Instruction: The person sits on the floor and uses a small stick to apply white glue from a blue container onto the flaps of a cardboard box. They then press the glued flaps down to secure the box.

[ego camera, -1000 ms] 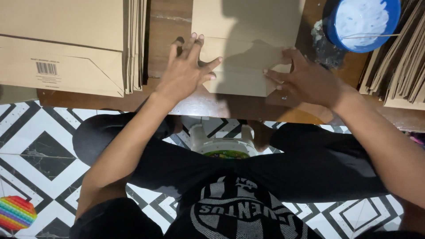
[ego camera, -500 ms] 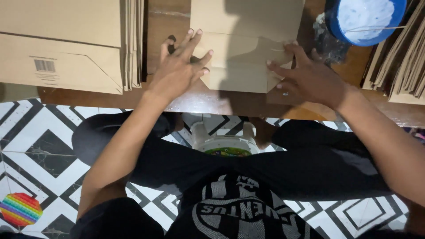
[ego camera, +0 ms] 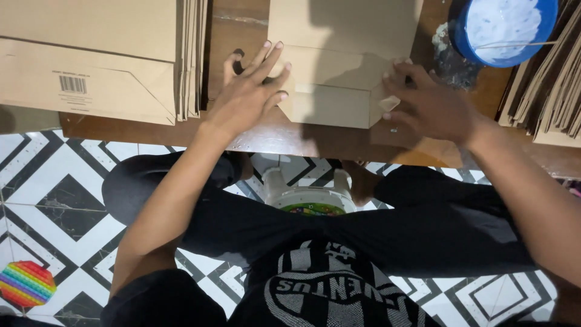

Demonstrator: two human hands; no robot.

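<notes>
Below, seen from my head camera: my left hand (ego camera: 251,91) lies flat, fingers spread and not gripping, on the left edge of a folded brown paper bag (ego camera: 339,66) that rests on a low wooden table (ego camera: 315,139). My right hand (ego camera: 426,103) presses on the bag's right corner, fingers bent over the folded bottom flap, palm down; it pins the paper rather than clamps it. The bag lies at the middle of the table, its folded bottom end toward me and its length running away from me out of view.

To the left, a stack of flat brown paper bags (ego camera: 97,60) lies on the same table, near my left hand but apart from it; the top one shows a diagonal fold and a small printed code. At far right, another pile of brown paper sheets (ego camera: 548,91) fans out at a slant. Between that pile and my right hand stands a blue bowl (ego camera: 505,30) holding a white paste, with a thin stick across its rim.

Under the table edge, between my crossed legs in black trousers, sits a small white plastic tub (ego camera: 308,197) with a coloured top. I sit on a floor of black-and-white geometric tiles (ego camera: 54,188); a round rainbow-coloured bubble toy (ego camera: 25,283) lies on it at lower left.
</notes>
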